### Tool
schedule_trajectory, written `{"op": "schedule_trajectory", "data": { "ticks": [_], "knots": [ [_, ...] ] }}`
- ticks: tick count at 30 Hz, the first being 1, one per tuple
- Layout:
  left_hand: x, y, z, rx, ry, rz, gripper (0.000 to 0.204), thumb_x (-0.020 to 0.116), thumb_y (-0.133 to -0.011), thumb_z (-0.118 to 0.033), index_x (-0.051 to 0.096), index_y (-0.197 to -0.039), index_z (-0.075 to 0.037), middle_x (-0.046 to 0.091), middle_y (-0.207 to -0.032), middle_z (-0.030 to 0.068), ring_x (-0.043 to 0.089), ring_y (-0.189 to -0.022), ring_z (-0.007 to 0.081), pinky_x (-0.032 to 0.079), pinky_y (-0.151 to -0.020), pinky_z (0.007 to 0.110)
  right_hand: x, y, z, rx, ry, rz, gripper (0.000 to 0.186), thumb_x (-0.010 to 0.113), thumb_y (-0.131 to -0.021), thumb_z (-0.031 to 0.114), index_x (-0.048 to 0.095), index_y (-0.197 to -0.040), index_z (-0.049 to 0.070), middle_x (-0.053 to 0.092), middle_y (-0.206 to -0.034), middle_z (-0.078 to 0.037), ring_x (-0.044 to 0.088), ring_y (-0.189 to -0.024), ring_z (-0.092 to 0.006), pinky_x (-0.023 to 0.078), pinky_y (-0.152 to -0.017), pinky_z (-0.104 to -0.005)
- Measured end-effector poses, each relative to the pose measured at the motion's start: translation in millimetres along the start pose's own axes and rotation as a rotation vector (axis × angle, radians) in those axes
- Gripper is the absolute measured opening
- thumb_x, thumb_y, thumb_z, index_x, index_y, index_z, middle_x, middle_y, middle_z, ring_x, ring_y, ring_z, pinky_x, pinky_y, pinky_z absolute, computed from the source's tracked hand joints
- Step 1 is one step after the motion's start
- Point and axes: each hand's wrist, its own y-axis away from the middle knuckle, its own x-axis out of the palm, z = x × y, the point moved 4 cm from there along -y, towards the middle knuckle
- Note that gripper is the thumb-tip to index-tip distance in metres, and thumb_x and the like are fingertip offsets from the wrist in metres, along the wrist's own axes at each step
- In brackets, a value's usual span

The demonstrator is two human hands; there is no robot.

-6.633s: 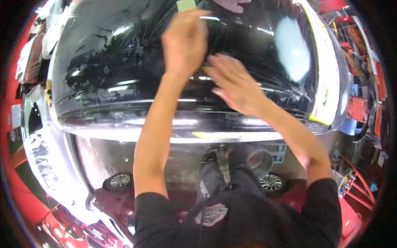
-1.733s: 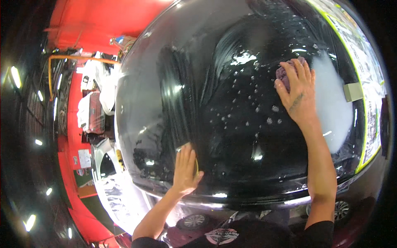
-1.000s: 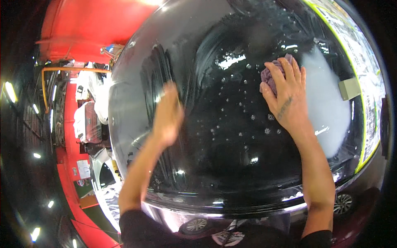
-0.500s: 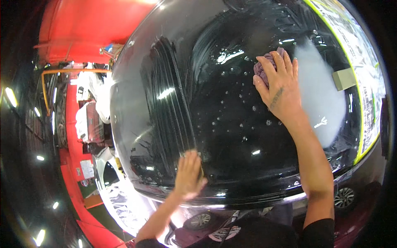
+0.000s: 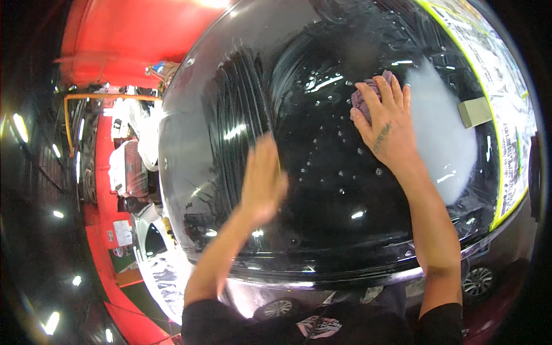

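A wet black car panel (image 5: 322, 213) spreads beneath both my hands, with water drops and whitish streaks on it. My left hand (image 5: 262, 184) is smeared by motion, its fingers together and pointing away from me over the streaked strip. A thin yellowish edge shows beside its fingers; the thing under the palm is mostly hidden. My right hand (image 5: 391, 123) presses on a crumpled purple cloth (image 5: 361, 102), fingers curved over it. Just right of that hand lies a dull grey patch (image 5: 440, 138) on the panel.
A small greenish-grey block (image 5: 476, 112) sits at the panel's right, against yellow tape (image 5: 490, 103) edging printed masking paper (image 5: 512, 132). Beyond the left edge are a red wall (image 5: 132, 40), an orange frame (image 5: 112, 97) and white car parts (image 5: 150, 236). Car wheels (image 5: 478, 282) show low.
My left hand has slid away from me along the streaked strip, from near the panel's front edge to about its middle. The right hand and cloth stay nearly in place.
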Motion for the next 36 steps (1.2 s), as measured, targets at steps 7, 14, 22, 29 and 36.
{"op": "schedule_trajectory", "data": {
  "ticks": [7,14,22,29,36],
  "knots": [
    [-4,-114,58,0.151,-0.067,-0.152,0.064,0.041,-0.109,-0.020,0.023,-0.165,0.005,0.022,-0.173,0.0258,0.018,-0.162,0.0368,0.012,-0.134,0.047,-3,1,3,0.031,0.018,0.068,0.052,0.069,-0.097,0.033,0.060,-0.141,0.008,0.053,-0.146,-0.028,0.043,-0.143,-0.0538,0.029,-0.120,-0.0706],
    [-16,-259,87,-0.016,0.089,-0.299,0.069,0.033,-0.113,-0.042,0.028,-0.162,0.006,0.027,-0.171,0.0268,0.022,-0.160,0.0418,0.016,-0.131,0.053,5,-2,0,0.005,-0.031,0.033,0.051,0.071,-0.095,0.031,0.062,-0.138,0.007,0.053,-0.145,-0.029,0.044,-0.142,-0.0544,0.031,-0.117,-0.0707],
    [21,39,-31,0.157,0.063,0.077,0.084,0.059,-0.092,-0.012,0.021,-0.164,0.008,0.021,-0.171,0.0303,0.014,-0.162,0.0436,0.010,-0.133,0.053,0,1,-3,0.044,0.017,0.065,0.050,0.067,-0.097,0.033,0.061,-0.139,0.007,0.053,-0.145,-0.029,0.043,-0.142,-0.0541,0.030,-0.119,-0.0700],
    [-33,-283,134,-0.028,-0.030,-0.313,0.068,0.030,-0.114,-0.043,0.029,-0.163,0.003,0.024,-0.173,0.0221,0.021,-0.161,0.0379,0.018,-0.131,0.052,7,-4,19,-0.018,-0.028,0.081,0.049,0.066,-0.098,0.032,0.060,-0.141,0.008,0.052,-0.149,-0.029,0.042,-0.144,-0.0543,0.028,-0.120,-0.0694],
    [3,-27,-43,0.117,0.039,0.015,0.083,0.060,-0.097,-0.021,0.021,-0.165,0.006,0.017,-0.174,0.0269,0.013,-0.163,0.0407,0.009,-0.133,0.052,5,1,-6,0.043,-0.004,0.085,0.052,0.065,-0.099,0.033,0.058,-0.145,0.009,0.050,-0.151,-0.030,0.038,-0.147,-0.0546,0.026,-0.121,-0.0696]
  ]
}}
